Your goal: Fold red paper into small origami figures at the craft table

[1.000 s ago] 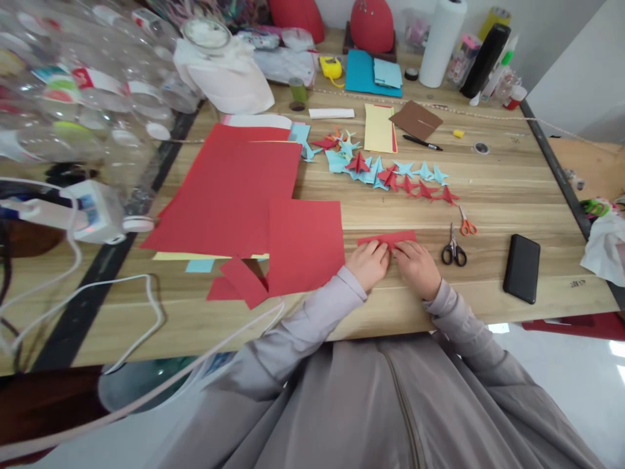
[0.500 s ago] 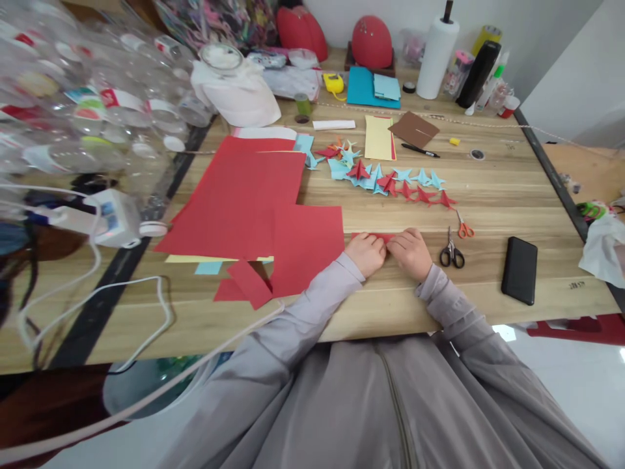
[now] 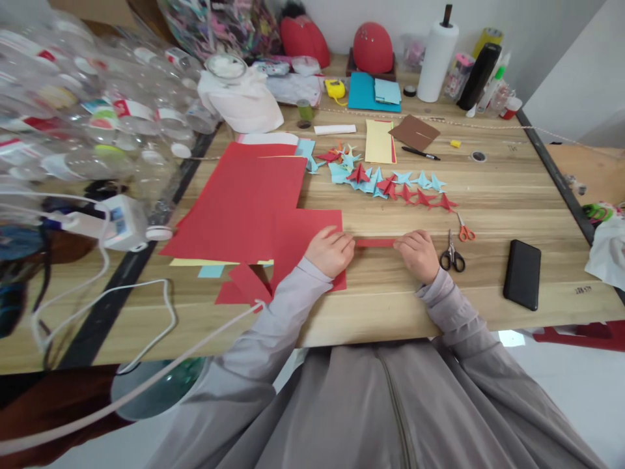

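A narrow folded strip of red paper (image 3: 375, 243) lies flat on the wooden table (image 3: 493, 195). My left hand (image 3: 331, 251) presses its left end with curled fingers, resting over the corner of a red sheet (image 3: 303, 238). My right hand (image 3: 418, 253) pinches the strip's right end. A row of small folded red and blue paper shapes (image 3: 390, 180) lies just beyond the strip.
Black scissors (image 3: 452, 255) and small orange scissors (image 3: 464, 229) lie right of my right hand, then a black phone (image 3: 522, 273). Large red sheets (image 3: 244, 198) cover the left. Clear plastic bottles (image 3: 92, 111), a paper towel roll (image 3: 436, 52) and red domes (image 3: 372, 47) stand along the far side.
My hands have slid apart along the red strip, the left one moving left onto the red sheet. The strip now looks narrower and flatter than a second ago.
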`<state>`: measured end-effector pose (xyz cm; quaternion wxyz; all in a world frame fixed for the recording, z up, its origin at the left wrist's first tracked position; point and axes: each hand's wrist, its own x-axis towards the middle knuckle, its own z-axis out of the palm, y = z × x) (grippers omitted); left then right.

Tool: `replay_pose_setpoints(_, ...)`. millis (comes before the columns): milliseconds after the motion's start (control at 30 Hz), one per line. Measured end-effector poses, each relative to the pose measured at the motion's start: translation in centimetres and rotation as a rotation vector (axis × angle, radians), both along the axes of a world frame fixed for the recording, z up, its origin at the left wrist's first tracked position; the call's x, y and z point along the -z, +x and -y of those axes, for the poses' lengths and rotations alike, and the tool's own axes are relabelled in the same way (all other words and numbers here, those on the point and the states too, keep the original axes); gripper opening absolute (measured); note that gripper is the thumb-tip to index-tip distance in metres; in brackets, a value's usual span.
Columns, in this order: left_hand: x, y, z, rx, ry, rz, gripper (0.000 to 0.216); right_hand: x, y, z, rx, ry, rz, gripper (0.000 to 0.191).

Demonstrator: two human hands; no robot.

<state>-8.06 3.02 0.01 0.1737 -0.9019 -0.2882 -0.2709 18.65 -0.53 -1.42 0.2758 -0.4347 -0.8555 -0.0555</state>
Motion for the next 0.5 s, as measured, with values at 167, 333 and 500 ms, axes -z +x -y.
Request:
replay_pose_setpoints(167,-0.6,1.0,0.2,-0.069,0.008,0.089,0.017,-0.2,-0.2,-0.1,0.025,0.04,-0.03,0.019)
replay_pose_setpoints(333,0.3,5.6,1.2,0.067,-0.144,0.079,0.022,-0.3,-1.4,0.1,-0.033,0.071,0.006,0.018)
replay_pose_setpoints(500,1.2,7.3,1.2,0.057,-0.14,0.102,0.03,-0.7,-1.9,0.2,-0.026,0.097,0.035,0.017)
